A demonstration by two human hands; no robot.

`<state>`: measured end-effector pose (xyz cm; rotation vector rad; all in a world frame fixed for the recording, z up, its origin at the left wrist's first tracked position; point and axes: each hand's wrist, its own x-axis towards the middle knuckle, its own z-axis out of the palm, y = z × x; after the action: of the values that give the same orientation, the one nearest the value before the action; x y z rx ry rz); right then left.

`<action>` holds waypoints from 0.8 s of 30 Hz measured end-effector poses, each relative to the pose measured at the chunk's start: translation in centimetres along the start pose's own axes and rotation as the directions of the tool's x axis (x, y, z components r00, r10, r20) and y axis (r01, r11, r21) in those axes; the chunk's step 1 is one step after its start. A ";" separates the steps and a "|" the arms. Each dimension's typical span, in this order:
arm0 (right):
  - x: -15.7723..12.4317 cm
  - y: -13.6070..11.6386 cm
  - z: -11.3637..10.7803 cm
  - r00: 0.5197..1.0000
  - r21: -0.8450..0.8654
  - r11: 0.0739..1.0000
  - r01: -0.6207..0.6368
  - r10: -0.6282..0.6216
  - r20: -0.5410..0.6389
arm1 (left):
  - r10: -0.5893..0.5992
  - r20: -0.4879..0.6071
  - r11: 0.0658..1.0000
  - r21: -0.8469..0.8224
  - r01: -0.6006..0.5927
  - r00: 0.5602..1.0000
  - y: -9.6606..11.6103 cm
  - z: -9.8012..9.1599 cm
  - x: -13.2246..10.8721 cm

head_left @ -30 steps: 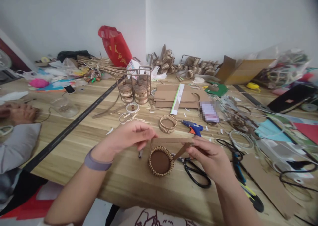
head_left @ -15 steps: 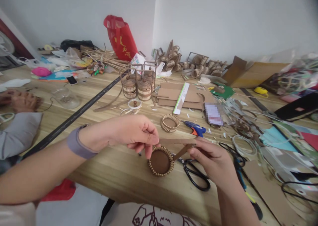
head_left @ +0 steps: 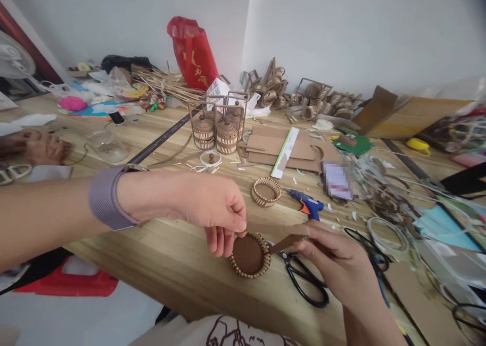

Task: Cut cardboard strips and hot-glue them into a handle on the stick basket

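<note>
A small round woven basket (head_left: 249, 255) with a brown cardboard bottom lies on the wooden table (head_left: 182, 265) in front of me. My left hand (head_left: 212, 212) pinches the left end of a brown cardboard strip (head_left: 283, 242) at the basket's near-left rim. My right hand (head_left: 339, 262) grips the strip's other end to the right of the basket. A purple band sits on my left wrist.
Black scissors (head_left: 304, 282) lie under my right hand. A second woven ring (head_left: 266, 191), a blue glue gun (head_left: 308, 204), stacked cardboard sheets (head_left: 284, 146) and finished basket stacks (head_left: 218, 130) lie beyond. Another person's hand (head_left: 41, 148) rests at far left. Clutter fills the right side.
My left hand has come down from above the basket to its rim, bringing the strip's end lower. The view has shifted slightly to the left.
</note>
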<state>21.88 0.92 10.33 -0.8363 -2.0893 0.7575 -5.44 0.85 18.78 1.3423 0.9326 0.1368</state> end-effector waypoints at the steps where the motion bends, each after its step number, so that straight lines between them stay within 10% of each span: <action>1: 0.0 0.0 0.0 1.000 -0.012 1.000 -0.003 0.003 0.016 | 0.007 0.003 1.000 0.002 -0.007 1.000 -0.1 0.0 0.0; 24: 0.4 -0.7 0.4 0.999 0.055 0.997 -0.051 0.051 -0.001 | -0.184 -0.105 0.981 -0.084 0.176 0.977 0.8 1.6 -0.8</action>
<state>21.13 0.71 10.85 -0.8627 -2.0422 0.8372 -4.60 -0.58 19.73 1.1851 1.1296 0.1072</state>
